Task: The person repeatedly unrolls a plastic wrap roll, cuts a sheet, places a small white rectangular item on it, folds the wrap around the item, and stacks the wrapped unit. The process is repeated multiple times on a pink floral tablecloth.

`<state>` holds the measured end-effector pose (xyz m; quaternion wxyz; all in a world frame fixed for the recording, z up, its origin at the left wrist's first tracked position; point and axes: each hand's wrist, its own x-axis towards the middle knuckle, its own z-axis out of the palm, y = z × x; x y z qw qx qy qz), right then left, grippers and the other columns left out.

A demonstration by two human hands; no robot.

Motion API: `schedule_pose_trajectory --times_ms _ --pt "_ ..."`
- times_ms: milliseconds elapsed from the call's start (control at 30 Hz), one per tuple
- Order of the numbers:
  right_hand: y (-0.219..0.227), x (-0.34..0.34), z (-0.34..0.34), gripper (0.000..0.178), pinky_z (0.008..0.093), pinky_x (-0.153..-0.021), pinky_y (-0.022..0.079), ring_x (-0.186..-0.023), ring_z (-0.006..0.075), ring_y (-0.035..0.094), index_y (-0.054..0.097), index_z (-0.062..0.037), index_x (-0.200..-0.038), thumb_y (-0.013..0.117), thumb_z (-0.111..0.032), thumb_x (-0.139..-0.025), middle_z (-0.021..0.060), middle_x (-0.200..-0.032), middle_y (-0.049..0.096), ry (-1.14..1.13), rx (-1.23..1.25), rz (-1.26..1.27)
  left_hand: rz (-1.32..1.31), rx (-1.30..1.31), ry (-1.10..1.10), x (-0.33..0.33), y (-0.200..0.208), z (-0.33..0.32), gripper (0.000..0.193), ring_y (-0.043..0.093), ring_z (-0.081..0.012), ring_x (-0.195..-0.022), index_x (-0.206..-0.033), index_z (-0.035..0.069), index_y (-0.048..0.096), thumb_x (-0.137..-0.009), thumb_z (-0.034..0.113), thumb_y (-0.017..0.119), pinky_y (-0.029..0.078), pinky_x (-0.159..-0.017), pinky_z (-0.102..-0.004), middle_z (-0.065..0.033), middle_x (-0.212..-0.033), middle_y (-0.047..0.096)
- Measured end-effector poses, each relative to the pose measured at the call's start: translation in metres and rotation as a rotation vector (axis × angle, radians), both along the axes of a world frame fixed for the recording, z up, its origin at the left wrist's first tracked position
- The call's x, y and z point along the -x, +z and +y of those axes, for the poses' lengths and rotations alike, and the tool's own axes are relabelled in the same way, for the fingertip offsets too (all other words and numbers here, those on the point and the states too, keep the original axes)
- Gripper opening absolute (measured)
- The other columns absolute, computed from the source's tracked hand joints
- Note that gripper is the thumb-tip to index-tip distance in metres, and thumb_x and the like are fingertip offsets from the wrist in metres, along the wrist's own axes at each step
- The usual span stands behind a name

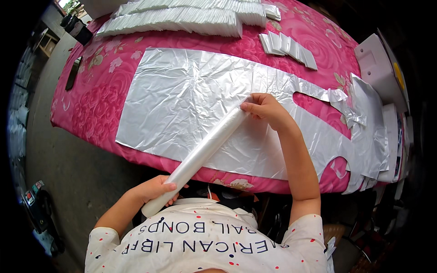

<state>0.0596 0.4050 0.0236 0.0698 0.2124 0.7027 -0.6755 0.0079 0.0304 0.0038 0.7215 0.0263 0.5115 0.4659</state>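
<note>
A long, narrow folded strip of whitish translucent plastic film slants across the front of the table. My left hand is closed around its lower end, close to my body. At the upper end my right hand pinches it between thumb and fingers, over the sheets. Under the strip lies a stack of silvery, creased plastic sheets, spread flat. Their right part has curved cut-outs and narrow straps, like plastic aprons. The stack's right end bunches up and overlaps the table's right side.
Pink flowered cloth covers the table. Long rows of folded plastic packets stand at the back, with a few fanned packets nearer. A dark phone and a black bottle-like object lie left. A white box stands right.
</note>
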Motion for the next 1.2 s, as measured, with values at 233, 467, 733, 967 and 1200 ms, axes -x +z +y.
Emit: schedule_pose_trajectory --times_ms 233,467,733,967,1200 --pt "-0.015 -0.008 0.026 0.016 0.0192 -0.053 0.038 -0.057 0.0041 0.046 0.063 -0.0025 -0.084 0.066 -0.018 -0.083 -0.0033 -0.068 0.056 -0.203 -0.108 0.096 0.085 0.053 -0.09 0.007 0.006 -0.007 0.065 0.058 -0.0113 -0.062 -0.118 -0.001 0.05 -0.073 0.04 0.072 0.049 -0.062 -0.0255 -0.008 -0.079 0.061" --pt "-0.028 -0.059 0.15 0.014 0.0191 -0.053 0.038 -0.057 0.0035 0.047 0.062 -0.0019 -0.083 0.064 -0.016 -0.085 -0.0037 -0.069 0.056 -0.575 -0.441 0.219 0.096 -0.01 -0.256 0.042 0.001 -0.058 0.046 0.061 -0.0148 -0.084 -0.116 -0.002 0.051 -0.078 0.017 0.069 0.049 -0.08 -0.0294 -0.0102 -0.096 0.064" --pt "-0.027 -0.05 0.142 0.016 0.019 -0.055 0.04 -0.06 0.0036 0.048 0.063 -0.0002 -0.088 0.063 -0.015 -0.085 -0.0025 -0.073 0.059 -0.484 -0.362 0.217 0.629 -0.125 -0.759 0.086 0.06 -0.003 0.039 0.062 -0.0164 -0.081 -0.101 0.003 0.061 -0.07 0.022 0.076 0.048 -0.073 -0.0284 -0.0069 -0.089 0.066" --pt "-0.015 -0.009 0.09 0.014 0.0204 -0.059 0.041 -0.064 0.0038 0.049 0.064 -0.0012 -0.088 0.062 -0.015 -0.086 -0.0029 -0.075 0.059 -0.231 -0.44 0.173 1.42 -0.326 -0.968 0.072 0.087 0.136 0.037 0.063 -0.0283 -0.085 -0.098 0.005 0.061 -0.068 0.024 0.073 0.048 -0.073 -0.038 -0.0114 -0.092 0.065" --pt "-0.012 0.014 0.072 0.013 0.0207 -0.059 0.041 -0.065 0.0039 0.047 0.063 -0.0022 -0.085 0.062 -0.015 -0.086 -0.004 -0.073 0.057 -0.081 -0.561 0.071 1.811 -1.206 -0.835 0.031 0.018 0.141 0.049 0.047 -0.0298 -0.117 -0.115 -0.003 0.051 -0.08 0.031 0.061 0.037 -0.099 -0.0431 -0.0159 -0.125 0.049"
